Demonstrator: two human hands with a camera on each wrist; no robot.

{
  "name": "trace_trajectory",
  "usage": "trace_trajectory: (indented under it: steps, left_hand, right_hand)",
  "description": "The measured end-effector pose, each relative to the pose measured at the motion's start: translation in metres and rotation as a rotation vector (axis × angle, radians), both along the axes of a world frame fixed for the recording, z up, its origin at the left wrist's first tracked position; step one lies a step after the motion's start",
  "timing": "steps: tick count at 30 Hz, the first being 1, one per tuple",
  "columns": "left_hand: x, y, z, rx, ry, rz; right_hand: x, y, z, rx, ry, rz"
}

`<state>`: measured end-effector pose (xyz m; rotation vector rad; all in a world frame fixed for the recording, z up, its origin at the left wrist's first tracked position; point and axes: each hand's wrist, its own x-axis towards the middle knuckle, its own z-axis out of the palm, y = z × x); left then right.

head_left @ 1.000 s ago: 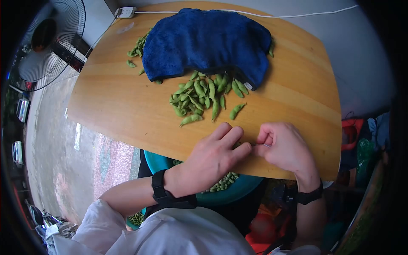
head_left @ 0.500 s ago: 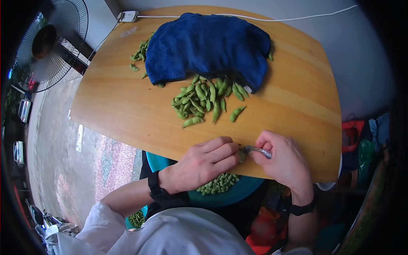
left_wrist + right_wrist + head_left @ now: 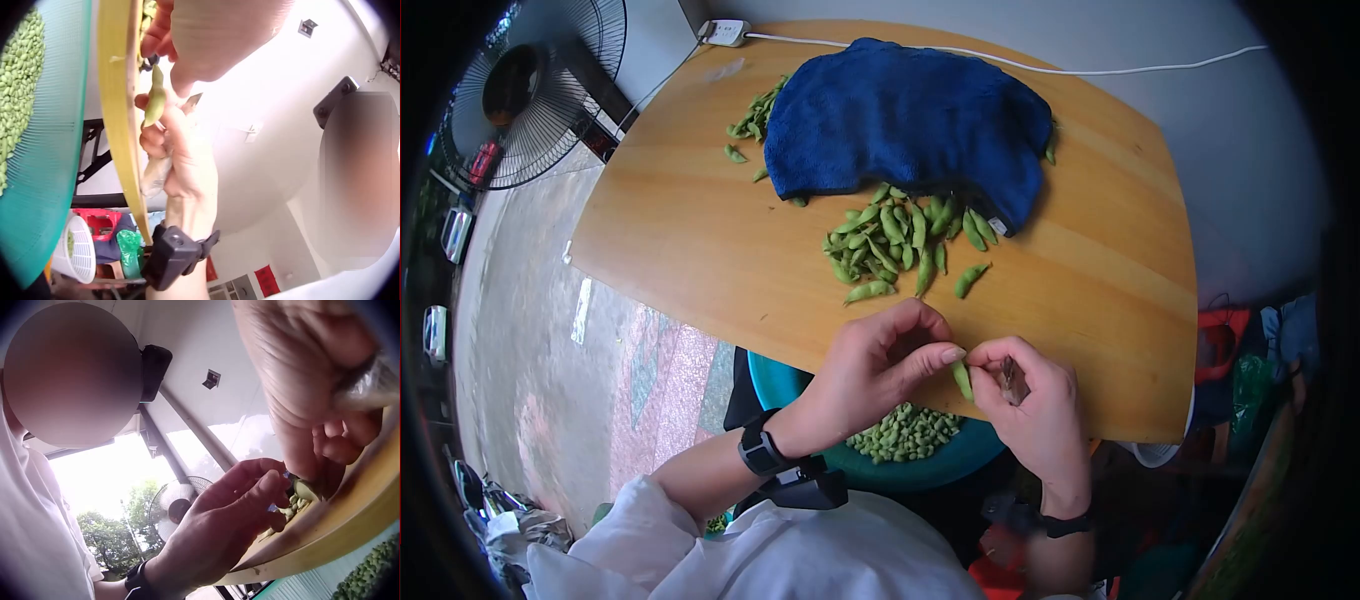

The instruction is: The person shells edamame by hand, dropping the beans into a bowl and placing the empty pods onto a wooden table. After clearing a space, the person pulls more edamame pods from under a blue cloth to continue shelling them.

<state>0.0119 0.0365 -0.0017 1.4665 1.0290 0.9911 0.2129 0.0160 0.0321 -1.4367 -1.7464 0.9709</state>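
Observation:
My right hand (image 3: 1040,405) pinches a green soybean pod (image 3: 962,380) between thumb and fingertips, above the table's near edge. The same hand keeps a small tool with a plastic-wrapped handle (image 3: 156,172) in its palm; a brownish pointed end (image 3: 194,100) sticks out beside the fingers. My left hand (image 3: 870,365) is just left of the pod, thumb and index finger curved and their tips close to its upper end. In the right wrist view the left fingers stand a little apart from the pod (image 3: 306,489). Shelled beans (image 3: 905,432) fill part of a teal basin (image 3: 975,455) below.
A heap of pods (image 3: 880,240) lies on the wooden table (image 3: 1110,270), partly under a blue towel (image 3: 910,120). One pod (image 3: 972,280) sits apart. A power strip (image 3: 725,33) and cable run along the back. A fan (image 3: 515,85) stands left; a white basket (image 3: 80,250) is below.
My left hand has turned so that thumb and index finger show. The silvery tool between the hands has drawn back into my right palm, and a pod now shows in the right fingertips.

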Motion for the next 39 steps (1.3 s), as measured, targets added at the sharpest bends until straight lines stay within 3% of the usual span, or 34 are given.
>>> trace_trajectory:
  steps: [1, 2, 5, 13, 14, 15, 17, 19, 21, 25, 27, 31, 34, 39]
  left_hand:
    - [-0.002, 0.001, 0.000, -0.345, -0.147, -0.106]
    - [0.001, 0.002, 0.000, -0.378, -0.296, -0.101]
    - [0.000, 0.002, 0.006, -0.495, -0.369, -0.123]
    - [0.006, -0.003, -0.006, -0.425, -0.588, -0.158]
    - [0.008, -0.003, -0.003, -0.477, -0.609, -0.137]
    - [0.009, -0.004, -0.001, -0.478, -0.610, -0.136]
    - [0.011, -0.002, 0.006, -0.590, -0.471, -0.156]
    - [0.012, -0.001, 0.009, -0.573, -0.423, -0.151]
    - [0.015, 0.000, 0.008, -0.506, -0.377, -0.136]
    - [0.011, 0.000, 0.008, -0.503, -0.335, -0.140]
    - [0.007, 0.005, 0.004, -0.529, -0.346, -0.165]
    - [0.007, 0.008, 0.002, -0.519, -0.303, -0.173]
    - [0.011, 0.003, -0.005, -0.495, -0.286, -0.167]
    - [0.022, -0.008, -0.016, -0.089, -0.077, -0.049]
  right_hand:
    - [-0.002, -0.003, -0.001, -0.002, -0.003, 0.006]
    - [-0.003, -0.005, -0.001, 0.022, 0.019, 0.008]
    - [-0.001, -0.011, -0.010, 0.048, 0.057, 0.009]
    - [-0.013, -0.022, -0.020, -0.121, 0.408, -0.129]
    - [-0.012, -0.023, -0.017, -0.018, 0.221, -0.118]
    - [-0.014, -0.024, -0.015, -0.020, 0.220, -0.118]
    - [-0.022, -0.026, -0.011, 0.323, -0.070, -0.165]
    - [-0.023, -0.025, -0.016, 0.362, -0.065, -0.186]
    - [-0.022, -0.025, -0.015, 0.204, -0.014, -0.239]
    - [-0.014, -0.024, -0.020, 0.160, 0.026, -0.230]
    - [-0.008, -0.023, -0.020, -0.088, 0.254, -0.213]
    - [-0.007, -0.019, -0.017, -0.223, 0.409, -0.191]
    - [-0.011, -0.019, -0.016, -0.266, 0.431, -0.217]
    - [-0.023, -0.020, -0.030, -0.139, 0.382, -0.304]
